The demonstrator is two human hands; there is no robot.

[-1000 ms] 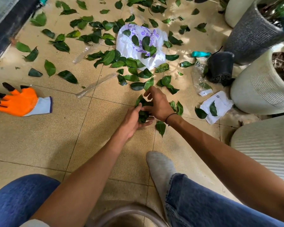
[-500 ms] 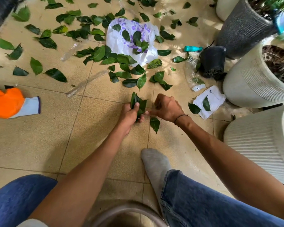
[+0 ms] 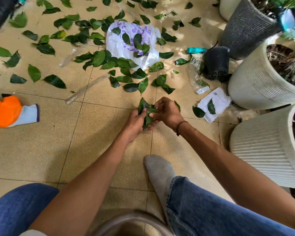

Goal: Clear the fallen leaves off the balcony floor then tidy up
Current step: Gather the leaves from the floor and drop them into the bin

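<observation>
the left hand (image 3: 134, 120) grips a bunch of leaves (image 3: 147, 113) just above the tiled floor (image 3: 41, 150), and the right hand (image 3: 167, 110) pinches the same bunch from the other side. the nearest loose leaves (image 3: 143, 85) lie straight ahead of both hands, tips pointing mostly toward them, with the white plastic bag (image 3: 131, 45) beyond. the right hand looks nearer.
</observation>
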